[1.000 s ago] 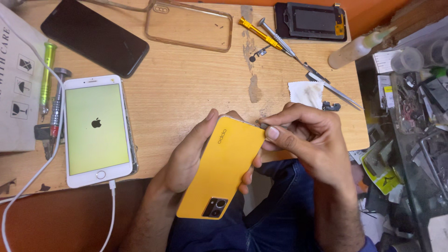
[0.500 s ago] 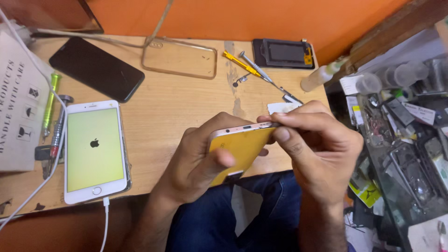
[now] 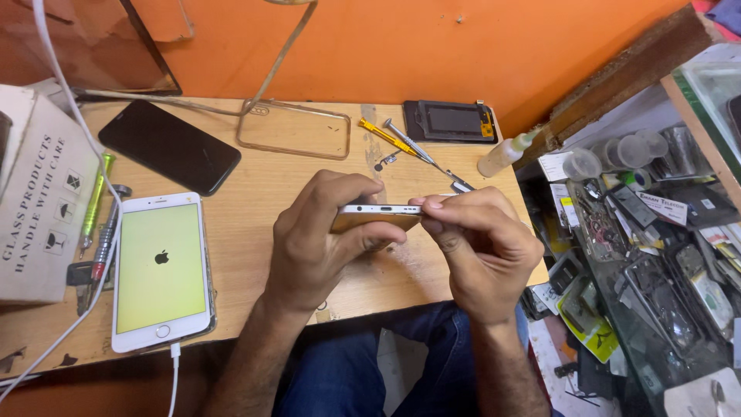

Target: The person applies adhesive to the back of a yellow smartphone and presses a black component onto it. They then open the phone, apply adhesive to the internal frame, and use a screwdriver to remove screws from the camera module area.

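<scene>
Head view, left hand (image 3: 312, 239) grip clamps phone (image 3: 376, 218) edge-on, right hand (image 3: 482, 247) pinches its end — bare desk (image 3: 309, 174) beyond

Left hand (image 3: 320, 239) curled, fingers clamped; right hand (image 3: 482, 247) pinching, fingertips meeting left's.

We see a white phone (image 3: 162, 270) glowing pale green, a glossy black phone (image 3: 168, 145) beyond it, and yellow-handled screwdrivers (image 3: 384, 133) against the orange wall (image 3: 432, 46).

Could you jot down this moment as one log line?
left hand: grips yellow phone edge-on | right hand: fingertips pinch phone's end | nearby: white phone lit, charging cable attached
</scene>
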